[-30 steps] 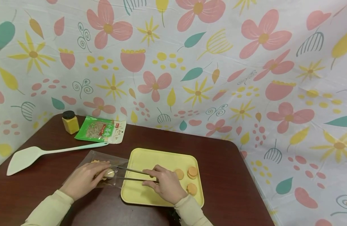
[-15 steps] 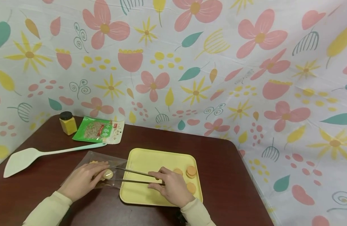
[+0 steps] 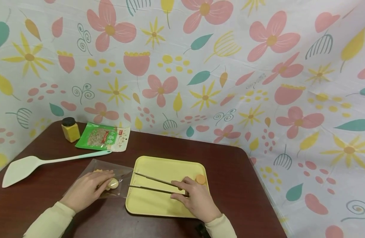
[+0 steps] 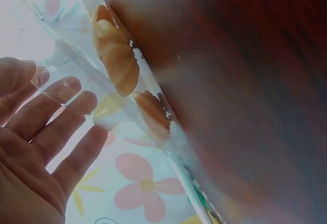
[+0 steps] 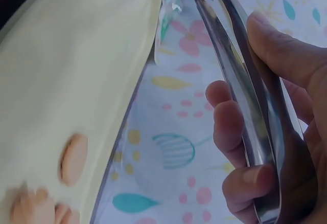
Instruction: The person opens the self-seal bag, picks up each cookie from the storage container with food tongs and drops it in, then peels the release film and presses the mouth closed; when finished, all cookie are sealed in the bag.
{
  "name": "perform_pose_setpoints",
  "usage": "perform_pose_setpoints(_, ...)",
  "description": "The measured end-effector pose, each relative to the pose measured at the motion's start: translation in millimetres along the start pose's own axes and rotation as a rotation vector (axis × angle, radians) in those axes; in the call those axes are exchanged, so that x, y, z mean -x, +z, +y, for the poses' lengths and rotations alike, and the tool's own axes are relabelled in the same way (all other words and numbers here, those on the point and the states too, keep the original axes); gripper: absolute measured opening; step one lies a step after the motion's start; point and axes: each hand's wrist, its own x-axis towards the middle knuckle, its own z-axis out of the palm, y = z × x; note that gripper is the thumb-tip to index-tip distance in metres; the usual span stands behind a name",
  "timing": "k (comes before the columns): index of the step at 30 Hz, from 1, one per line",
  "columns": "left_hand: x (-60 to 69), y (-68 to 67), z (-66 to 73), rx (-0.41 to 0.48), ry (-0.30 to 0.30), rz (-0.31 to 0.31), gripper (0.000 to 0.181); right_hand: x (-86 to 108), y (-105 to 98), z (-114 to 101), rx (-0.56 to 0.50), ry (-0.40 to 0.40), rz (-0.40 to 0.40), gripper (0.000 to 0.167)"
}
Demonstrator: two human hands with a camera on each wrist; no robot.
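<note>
In the head view my left hand (image 3: 86, 190) lies over a clear plastic bag (image 3: 123, 173) at the tray's left. The left wrist view shows its thumb and fingers (image 4: 69, 88) pinching the thin film. Round biscuits (image 4: 120, 63) lie inside the bag. My right hand (image 3: 197, 198) grips metal tongs (image 3: 158, 190) above the yellow tray (image 3: 158, 165). The tongs' arms are spread, with nothing between their tips near the tray's left side. One biscuit (image 3: 200, 179) shows beyond the right hand; the right wrist view has several biscuits (image 5: 74, 160) on the tray.
A white spatula (image 3: 24, 168) with a pale green handle end lies at the left. Behind it are a yellow jar (image 3: 70, 131) with a black lid and a green-and-white packet (image 3: 102, 137). A flowered cloth (image 3: 182, 66) hangs behind the dark table (image 3: 230, 178).
My right hand has moved right with the tongs, whose tips have come away from the bag to over the tray. The hand now hides more biscuits. My left hand stays at the bag.
</note>
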Motion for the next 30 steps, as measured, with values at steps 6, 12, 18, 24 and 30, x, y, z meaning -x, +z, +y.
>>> perform_pose_setpoints(6, 0.1, 0.6, -0.3, -0.003, 0.009, 0.009, 0.029, 14.6, -12, 10, 0.051, 0.041, 0.065, 0.039)
perform_pose_setpoints(12, -0.4, 0.1, 0.4, 0.0, 0.01, 0.005, 0.029, 27.7, -29, 19, 0.079, 0.099, 0.099, 0.042)
perform_pose_setpoints(18, -0.2, -0.3, 2.0, 0.001, -0.006, -0.018, 0.029, 44.9, -45, 29, 0.117, 0.183, 0.142, 0.041)
perform_pose_setpoints(24, 0.2, -0.4, 3.5, 0.002, -0.012, -0.033, 0.029, 62.9, -60, 36, 0.144, 0.289, 0.161, 0.043)
perform_pose_setpoints(30, 0.4, -0.8, 2.9, 0.006, -0.009, -0.03, 0.03, 78.4, -70, 42, 0.168, 0.417, 0.131, 0.047)
